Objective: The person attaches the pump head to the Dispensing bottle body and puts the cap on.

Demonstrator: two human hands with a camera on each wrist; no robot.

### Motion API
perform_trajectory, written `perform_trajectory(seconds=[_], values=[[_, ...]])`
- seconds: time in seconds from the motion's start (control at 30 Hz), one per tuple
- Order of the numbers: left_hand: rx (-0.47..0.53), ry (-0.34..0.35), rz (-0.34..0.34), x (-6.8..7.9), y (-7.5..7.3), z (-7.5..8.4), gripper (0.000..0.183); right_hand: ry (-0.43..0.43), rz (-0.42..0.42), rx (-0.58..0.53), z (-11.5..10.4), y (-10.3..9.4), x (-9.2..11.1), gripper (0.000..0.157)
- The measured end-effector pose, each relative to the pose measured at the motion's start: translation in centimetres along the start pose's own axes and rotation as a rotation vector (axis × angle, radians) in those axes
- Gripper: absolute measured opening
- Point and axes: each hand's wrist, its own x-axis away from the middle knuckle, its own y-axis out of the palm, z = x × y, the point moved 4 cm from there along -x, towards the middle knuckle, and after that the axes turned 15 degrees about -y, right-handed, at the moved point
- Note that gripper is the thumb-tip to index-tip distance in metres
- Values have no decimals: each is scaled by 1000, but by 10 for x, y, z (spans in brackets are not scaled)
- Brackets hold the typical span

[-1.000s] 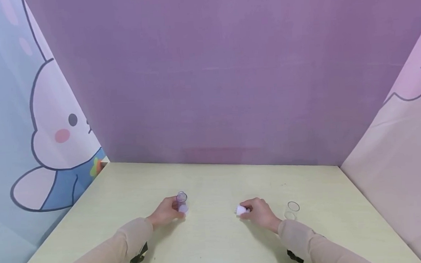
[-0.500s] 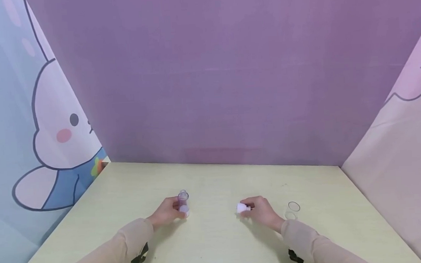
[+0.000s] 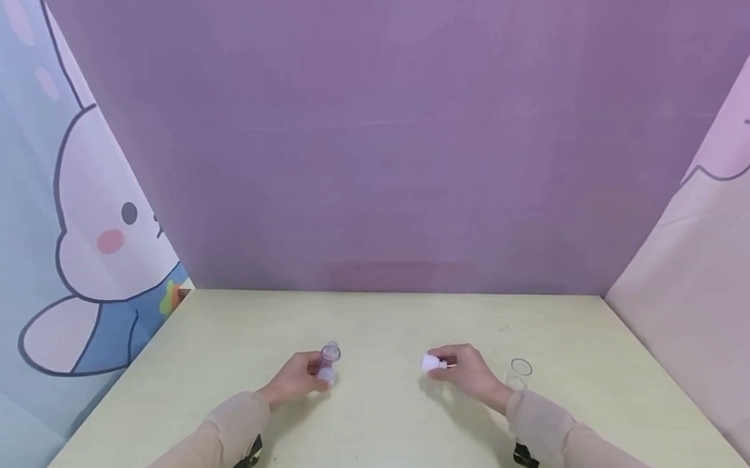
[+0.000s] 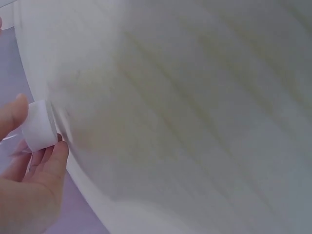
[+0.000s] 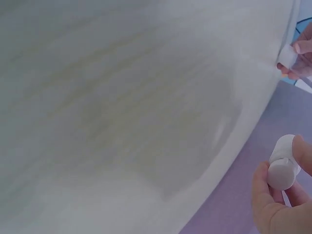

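Observation:
My left hand [image 3: 293, 377] grips a small clear tube-like container [image 3: 329, 352] with a white cap [image 4: 40, 126] at its lower end. The clear end points up and slightly right in the head view. Fingers lie under the cap and the thumb is on top in the left wrist view. To the right, my right hand [image 3: 470, 372] pinches a small white plastic cap-like piece [image 3: 430, 362], its white end facing left. In the right wrist view that piece shows a rounded body with a flat round end [image 5: 281, 174]. A gap of table lies between the two hands.
A clear see-through cylinder [image 3: 519, 375] with a dark-edged rim stands on the pale table [image 3: 373, 432], just beyond the right wrist. A purple panel [image 3: 377, 156] rises at the back. Printed cloths hang at left [image 3: 18, 231] and right [image 3: 726, 258].
The right hand has risen slightly away from me, and its white piece has turned a little. The container in the left hand now leans more to the right.

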Motion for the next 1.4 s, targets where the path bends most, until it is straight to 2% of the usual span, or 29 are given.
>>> perform_trajectory(seconds=[0.13, 0.4, 0.77, 1.1, 1.4], values=[[-9, 10, -1, 1, -1, 1, 37, 25, 33, 0, -1, -4, 1, 37], [-8, 13, 9, 7, -4, 4, 35, 16, 72, -22, -10, -13, 1, 37], [-13, 59, -23, 7, -1, 9, 37, -27, 52, -32, -17, -21, 3, 37], [2, 67, -70, 14, 4, 12, 41, -23, 58, -64, -21, -18, 8, 39], [29, 104, -93, 17, 6, 19, 35, -20, 42, -67, -26, -17, 11, 38]])
